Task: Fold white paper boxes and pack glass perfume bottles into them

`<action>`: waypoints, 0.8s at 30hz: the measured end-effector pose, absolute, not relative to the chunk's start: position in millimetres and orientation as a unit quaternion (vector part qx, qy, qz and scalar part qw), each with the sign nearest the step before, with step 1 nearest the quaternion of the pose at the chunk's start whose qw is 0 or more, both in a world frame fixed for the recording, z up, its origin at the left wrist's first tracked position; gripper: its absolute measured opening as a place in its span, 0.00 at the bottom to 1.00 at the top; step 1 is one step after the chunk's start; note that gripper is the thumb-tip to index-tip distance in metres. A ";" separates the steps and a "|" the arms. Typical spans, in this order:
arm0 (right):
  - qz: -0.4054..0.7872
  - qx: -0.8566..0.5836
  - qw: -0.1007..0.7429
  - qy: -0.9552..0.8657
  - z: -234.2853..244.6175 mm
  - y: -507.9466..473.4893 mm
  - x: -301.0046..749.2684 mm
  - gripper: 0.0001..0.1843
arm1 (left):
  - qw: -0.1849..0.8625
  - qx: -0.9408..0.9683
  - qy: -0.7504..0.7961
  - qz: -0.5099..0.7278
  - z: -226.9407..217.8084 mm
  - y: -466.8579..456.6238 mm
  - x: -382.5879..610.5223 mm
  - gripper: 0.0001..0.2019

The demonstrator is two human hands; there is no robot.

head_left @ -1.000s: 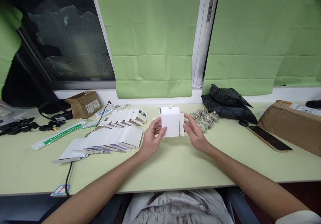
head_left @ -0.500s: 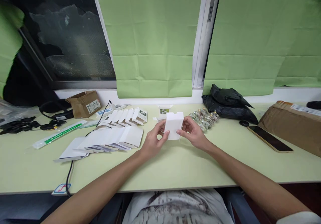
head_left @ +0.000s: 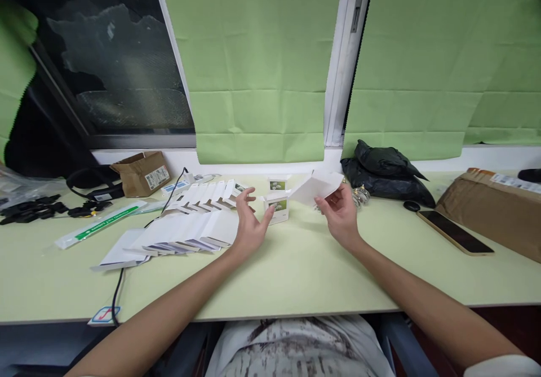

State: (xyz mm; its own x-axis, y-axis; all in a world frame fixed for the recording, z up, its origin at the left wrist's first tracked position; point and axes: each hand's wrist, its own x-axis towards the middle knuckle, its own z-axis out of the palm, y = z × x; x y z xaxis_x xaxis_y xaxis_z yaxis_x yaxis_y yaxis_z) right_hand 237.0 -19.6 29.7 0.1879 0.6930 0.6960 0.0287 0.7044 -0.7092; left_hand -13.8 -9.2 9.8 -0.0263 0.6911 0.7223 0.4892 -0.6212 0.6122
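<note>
My right hand (head_left: 343,214) pinches a white cardboard box (head_left: 316,186) by its right end, with the box tilted above the table. My left hand (head_left: 251,222) is raised with its fingers apart and nothing in it. Between the two hands stands a small white box with a green picture (head_left: 279,208), and behind it is another pictured box (head_left: 277,185). Left of my left hand lie overlapping white boxes (head_left: 186,233) in rows. The held box and my right hand partly cover several shiny ornament-like balls (head_left: 360,195).
A phone (head_left: 454,233), a black round cap (head_left: 411,205), a large brown carton (head_left: 492,211) and black plastic bags (head_left: 386,174) are on the right. On the left are an open brown box (head_left: 141,174), a green-and-white packet (head_left: 101,224) and a black cable (head_left: 118,295).
My left hand has let go of the white box and moved left, opening. My right hand has carried the box rightward and tilted it, uncovering the pictured box behind.
</note>
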 end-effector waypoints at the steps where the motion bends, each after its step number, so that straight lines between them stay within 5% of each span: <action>1: 0.221 -0.304 0.719 -0.584 29.5 -18.0 237.5 0.21 | 0.110 0.698 0.442 0.553 5.9 -3.8 -14.9 0.38; 3: 0.202 -0.302 0.731 -0.577 28.9 -15.3 238.2 0.22 | 0.144 0.713 0.462 0.508 -2.4 6.8 -17.5 0.42; 6: 0.184 -0.300 0.733 -0.581 26.5 -12.8 237.9 0.23 | 0.177 0.732 0.491 0.437 -10.4 17.8 -21.3 0.23; 9: 0.172 -0.297 0.732 -0.588 22.1 -13.1 236.6 0.22 | 0.140 0.752 0.479 0.431 -8.7 19.4 -23.6 0.15; 14: 0.139 -0.305 0.685 -0.647 13.7 -20.6 235.4 0.20 | 0.042 0.802 0.404 0.439 0.3 15.9 -24.7 0.24; 19: 0.086 -0.319 0.570 -0.752 13.7 -27.4 235.2 0.16 | 0.024 0.815 0.367 0.448 2.7 15.4 -25.4 0.27; 24: 0.055 -0.304 0.558 -0.770 17.4 -28.5 232.9 0.13 | 0.018 0.838 0.322 0.440 6.6 7.9 -23.7 0.30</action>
